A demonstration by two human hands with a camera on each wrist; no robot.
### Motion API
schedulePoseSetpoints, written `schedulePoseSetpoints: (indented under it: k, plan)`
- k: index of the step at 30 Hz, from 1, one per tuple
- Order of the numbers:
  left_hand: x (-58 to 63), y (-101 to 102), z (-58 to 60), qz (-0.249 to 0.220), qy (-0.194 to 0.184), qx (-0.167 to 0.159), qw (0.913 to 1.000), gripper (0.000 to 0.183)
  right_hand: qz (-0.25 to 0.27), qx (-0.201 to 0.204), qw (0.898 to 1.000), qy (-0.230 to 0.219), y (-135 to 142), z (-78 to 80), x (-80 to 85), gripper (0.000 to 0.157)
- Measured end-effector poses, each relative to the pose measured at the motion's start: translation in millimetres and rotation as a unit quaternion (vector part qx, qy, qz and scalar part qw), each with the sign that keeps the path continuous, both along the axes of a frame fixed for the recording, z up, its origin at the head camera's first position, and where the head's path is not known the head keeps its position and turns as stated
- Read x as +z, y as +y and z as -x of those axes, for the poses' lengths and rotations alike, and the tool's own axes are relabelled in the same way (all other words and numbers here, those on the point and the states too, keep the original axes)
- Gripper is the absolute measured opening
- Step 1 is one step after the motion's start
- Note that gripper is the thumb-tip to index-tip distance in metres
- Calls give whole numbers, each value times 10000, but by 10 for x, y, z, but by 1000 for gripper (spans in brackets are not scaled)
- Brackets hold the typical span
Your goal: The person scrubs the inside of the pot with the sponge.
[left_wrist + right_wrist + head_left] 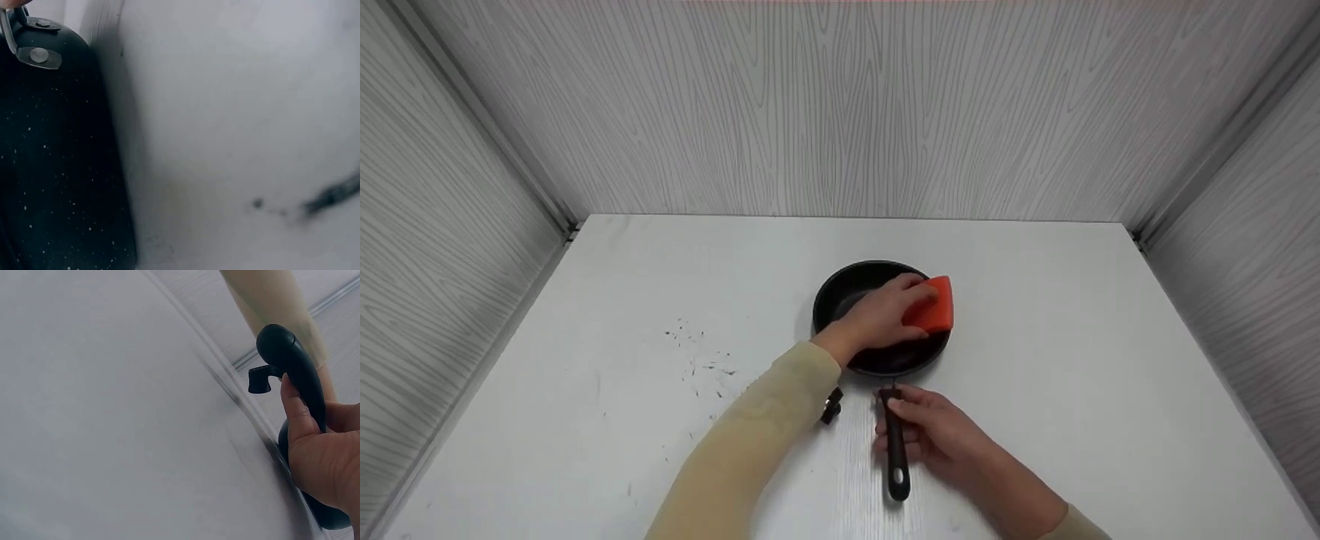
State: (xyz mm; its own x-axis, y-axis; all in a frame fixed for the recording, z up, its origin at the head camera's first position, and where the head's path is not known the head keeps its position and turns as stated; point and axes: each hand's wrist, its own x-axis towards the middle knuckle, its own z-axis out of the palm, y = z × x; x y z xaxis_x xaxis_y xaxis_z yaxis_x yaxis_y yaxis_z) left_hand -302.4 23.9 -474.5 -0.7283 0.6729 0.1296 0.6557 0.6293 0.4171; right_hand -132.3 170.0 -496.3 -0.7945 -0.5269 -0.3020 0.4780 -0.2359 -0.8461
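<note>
A round black frying pan (840, 289) rests on the white table. My left hand (881, 311) reaches into it from the left and grips a red-orange sponge (939, 304) against the pan's right inner side. Below the pan, my right hand (941, 427) holds the black handle (896, 457), its thumb on top and fingers underneath. In the right wrist view the thumb lies along the handle (306, 377). Up close, the left wrist view shows the pan's dark, white-speckled outer side (56, 146) and a riveted metal bracket (38, 56); the sponge is hidden there.
Dark specks and scratches (709, 367) mark the white table (1072, 337) left of the pan. Grey wood-grain panels (840, 112) enclose the table at the back and both sides. A small black device (831, 405) sits beside my left sleeve.
</note>
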Motion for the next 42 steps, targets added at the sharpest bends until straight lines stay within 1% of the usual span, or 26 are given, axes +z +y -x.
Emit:
schedulePoseSetpoints:
  k: [9, 17, 25, 32, 37, 40, 42]
  plan:
    - [-20, 4, 68, 192, 379, 83, 9991, 62, -75, 50, 9999, 50, 16, 16, -6, 31]
    - [-38, -39, 86, 304, 349, -3, 9989, 65, -134, -20, 9999, 50, 20, 20, -12, 30]
    - [-49, -68, 61, 105, 349, -72, 9993, 64, 71, -259, 9995, -186, -14, -6, -7, 32]
    - [-57, -46, 78, 168, 425, -35, 9989, 65, 25, -275, 9995, -173, -8, 0, 1, 31]
    - [-46, -32, 98, 299, 624, -11, 9976, 65, -19, -238, 9996, -175, -1, 9, -2, 33]
    - [-37, -56, 114, 439, 877, -6, 9952, 64, -66, -247, 9995, -181, -1, 11, -11, 34]
    - [-37, -85, 130, 545, 1116, -27, 9923, 63, -84, -262, 9995, -179, -1, 12, -20, 34]
